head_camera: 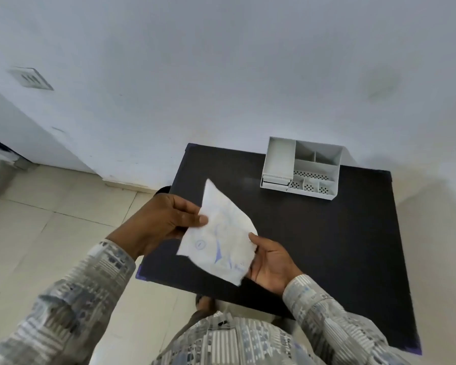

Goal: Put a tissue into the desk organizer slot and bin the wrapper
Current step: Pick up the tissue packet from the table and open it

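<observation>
A white tissue packet (pixel 221 238) with blue print hangs over the near left part of the black table (pixel 313 233), held by both hands. My left hand (pixel 166 219) pinches its upper left edge between thumb and fingers. My right hand (pixel 271 262) grips its right side, palm turned up beneath it. The white desk organizer (pixel 303 167) stands at the table's far edge, to the right of the packet, with one long tray slot on its left and several small compartments, all of which look bare. No bin is in view.
A pale wall rises right behind the table and organizer. Beige floor tiles lie to the left and in front. A vent plate (pixel 30 79) sits low on the wall at far left. A dark rounded object (pixel 163 191) shows at the table's left edge.
</observation>
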Action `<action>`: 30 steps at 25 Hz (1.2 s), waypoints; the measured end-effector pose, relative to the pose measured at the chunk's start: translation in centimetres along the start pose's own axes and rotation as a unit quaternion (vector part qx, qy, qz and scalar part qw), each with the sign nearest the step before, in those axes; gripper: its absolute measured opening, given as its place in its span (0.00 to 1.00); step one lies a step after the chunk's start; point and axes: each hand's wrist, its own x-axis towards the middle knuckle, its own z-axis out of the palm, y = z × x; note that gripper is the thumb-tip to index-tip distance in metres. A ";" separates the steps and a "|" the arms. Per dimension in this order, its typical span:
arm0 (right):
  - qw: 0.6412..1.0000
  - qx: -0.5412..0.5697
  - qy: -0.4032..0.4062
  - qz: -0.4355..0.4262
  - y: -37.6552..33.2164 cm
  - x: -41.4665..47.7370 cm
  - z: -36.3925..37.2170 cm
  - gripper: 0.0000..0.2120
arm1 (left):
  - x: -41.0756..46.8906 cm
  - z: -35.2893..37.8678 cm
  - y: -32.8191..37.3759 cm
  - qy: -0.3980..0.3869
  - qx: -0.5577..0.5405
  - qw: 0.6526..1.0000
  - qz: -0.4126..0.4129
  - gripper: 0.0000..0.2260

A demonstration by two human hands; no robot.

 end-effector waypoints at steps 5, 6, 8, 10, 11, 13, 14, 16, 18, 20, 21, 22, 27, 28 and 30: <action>0.999 0.053 -0.008 0.001 1.9 5.4 1.3 0.28 | 2.9 -3.3 0.1 -0.034 0.077 0.996 0.001 0.01; 0.998 0.070 -0.006 0.001 2.2 6.4 1.5 0.29 | 3.6 -4.2 -0.3 -0.043 0.085 0.995 0.004 0.02; 0.996 0.087 -0.001 -0.002 2.8 8.3 2.0 0.27 | 5.0 -5.7 -1.0 -0.046 0.073 0.996 0.005 0.06; 0.995 0.098 0.007 -0.011 3.6 9.7 2.3 0.26 | 6.8 -7.1 -2.0 -0.018 0.035 0.999 0.003 0.07; 0.994 0.109 0.011 -0.015 3.9 10.3 2.5 0.27 | 7.6 -7.7 -2.6 0.004 0.003 1.000 -0.004 0.07; 0.993 0.114 0.017 -0.026 4.5 11.1 2.3 0.28 | 9.1 -8.4 -3.7 0.031 0.009 0.999 -0.010 0.12; 0.993 0.114 0.023 -0.029 4.7 11.7 2.3 0.28 | 9.8 -8.8 -4.4 0.026 0.057 0.998 -0.004 0.11; 0.993 0.111 0.033 -0.018 5.1 12.5 2.0 0.26 | 10.7 -9.5 -5.4 0.005 0.148 0.989 0.002 0.10; 0.992 0.113 0.045 -0.011 5.5 13.0 1.7 0.25 | 10.9 -9.4 -5.7 -0.021 0.116 0.993 -0.016 0.11; 0.991 0.118 0.059 -0.014 5.8 13.3 1.5 0.24 | 11.2 -9.4 -6.0 -0.036 0.096 0.994 -0.023 0.09; 0.991 0.117 0.063 -0.015 5.9 13.4 1.4 0.24 | 11.5 -9.4 -6.4 -0.024 0.118 0.993 -0.017 0.08; 0.991 0.112 0.070 -0.017 5.9 13.5 1.1 0.23 | 11.9 -9.6 -6.9 -0.013 0.145 0.989 -0.008 0.07; 0.988 -0.017 0.146 -0.039 6.1 14.1 -0.3 0.16 | 13.5 -10.7 -9.8 0.022 0.174 0.984 -0.012 0.09; 0.978 -0.057 0.191 -0.054 6.1 14.4 -0.4 0.14 | 13.7 -10.7 -10.3 0.027 0.188 0.982 -0.009 0.09; 0.958 -0.100 0.255 -0.080 6.2 14.9 -0.8 0.13 | 14.1 -10.7 -11.3 0.035 0.203 0.978 -0.011 0.10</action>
